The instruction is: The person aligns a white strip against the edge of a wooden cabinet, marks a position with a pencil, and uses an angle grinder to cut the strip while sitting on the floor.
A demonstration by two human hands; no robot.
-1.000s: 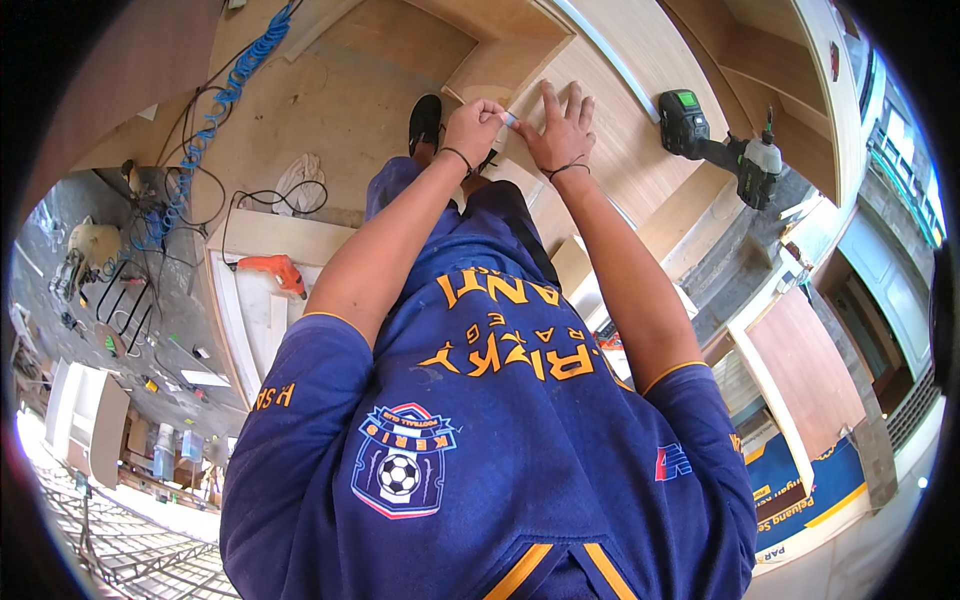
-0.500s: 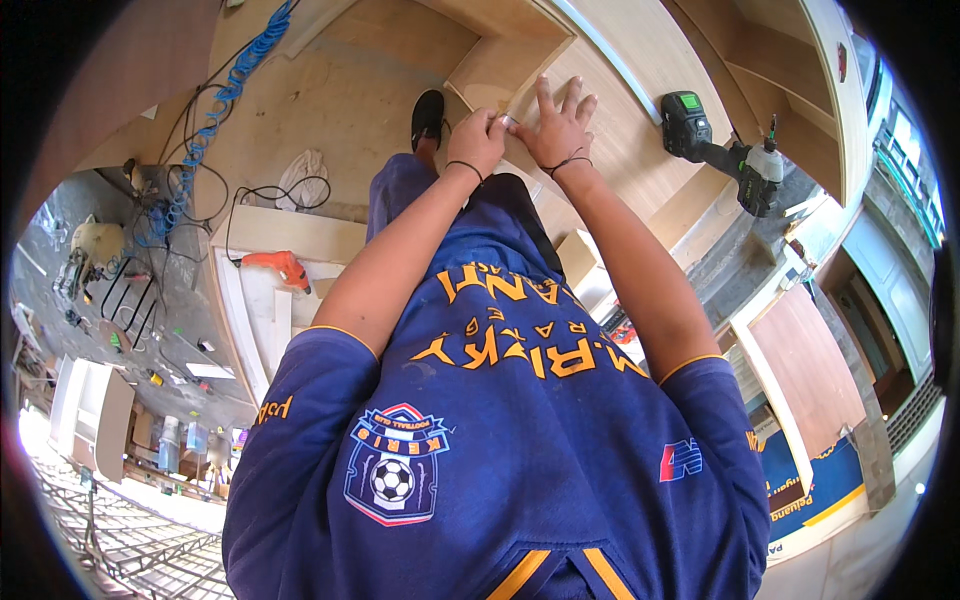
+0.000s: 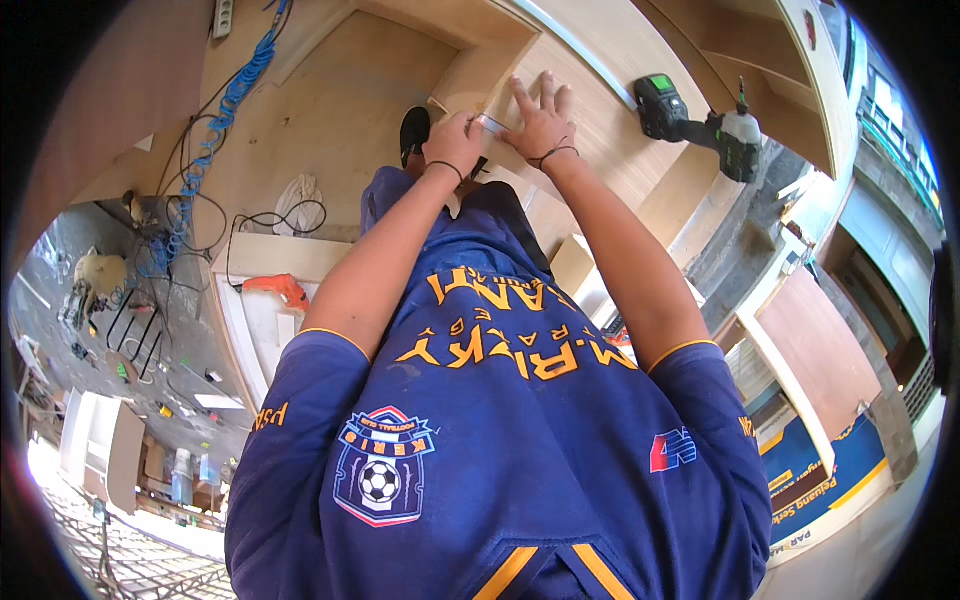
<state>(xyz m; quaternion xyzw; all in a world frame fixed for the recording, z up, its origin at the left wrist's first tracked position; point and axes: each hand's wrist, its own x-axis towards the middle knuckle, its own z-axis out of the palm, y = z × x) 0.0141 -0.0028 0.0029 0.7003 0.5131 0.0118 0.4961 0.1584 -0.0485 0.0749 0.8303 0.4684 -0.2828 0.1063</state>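
My left hand (image 3: pixel 455 145) is closed at the fingertips, with thumb and forefinger pinched on a small pale strip (image 3: pixel 491 124); the strip sits in the narrow gap between my two hands, at the near left edge of a light wood panel (image 3: pixel 612 150), and it is too small and too covered by my fingers for me to tell just what it is; my right hand (image 3: pixel 543 128) lies open and palm down on that panel, its fingers spread and pointing away from me, its thumb reaching toward the strip, though whether the thumb actually touches it I cannot tell; the two hands are near each other but apart, each with a dark band at the wrist; to the right of my right hand a dark cordless driver (image 3: pixel 700 131) lies on its side, its bit pointing away from me; beyond my hands stands a plywood corner (image 3: pixel 487 72), and just beside my left hand, to its left, shows my black shoe (image 3: pixel 414 131); further left a white cloth (image 3: pixel 301 203) lies crumpled with a black cable looped over it; nearer me an orange power tool (image 3: pixel 279 289) rests in a pale open frame (image 3: pixel 290 254); a blue coiled hose (image 3: pixel 240 90) runs down the upper left.
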